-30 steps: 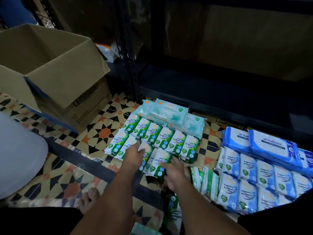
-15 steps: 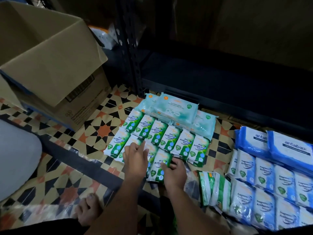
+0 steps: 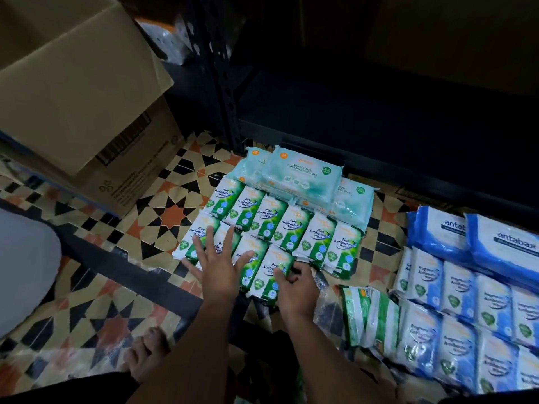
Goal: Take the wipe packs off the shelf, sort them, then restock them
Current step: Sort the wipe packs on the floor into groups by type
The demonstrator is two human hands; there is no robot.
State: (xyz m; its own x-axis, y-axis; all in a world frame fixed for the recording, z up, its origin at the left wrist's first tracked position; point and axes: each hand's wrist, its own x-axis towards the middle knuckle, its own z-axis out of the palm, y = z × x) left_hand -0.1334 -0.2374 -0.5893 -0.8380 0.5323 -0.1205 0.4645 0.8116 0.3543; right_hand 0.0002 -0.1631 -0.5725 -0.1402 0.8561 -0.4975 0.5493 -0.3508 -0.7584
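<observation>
From the head view, kneeling over the patterned floor (image 3: 172, 214) in front of the dark, bare shelf (image 3: 379, 135).

Left hand (image 3: 217, 265) now lying flat with fingers (image 3: 226, 237) spread wide, pressing down on the near-left green pine packs (image 3: 294, 228); half a second ago sitting more bunched on the same row, so splaying out to level it. Gripping nothing.

Right hand (image 3: 296, 282) touching the near pack (image 3: 272, 271) at the right end of the front row, fingers loosely bent against its edge and nudging rather than clutching; compared with a second ago, that pack lying tighter against its neighbour.

Green group resting in two rows, touching, just near of the pale teal packs (image 3: 303, 176) stacked by the shelf edge. Blue packs (image 3: 466, 301) lying in their own block at the right, larger blue ones (image 3: 501, 243) on the far side. A few loose green-striped packs (image 3: 369, 316) waiting between the groups.

Likely meaning: sorting nearly finished for green, restocking not yet begun.

Cardboard box (image 3: 81, 91) standing open at far left; a bare foot (image 3: 145, 354) showing near.
</observation>
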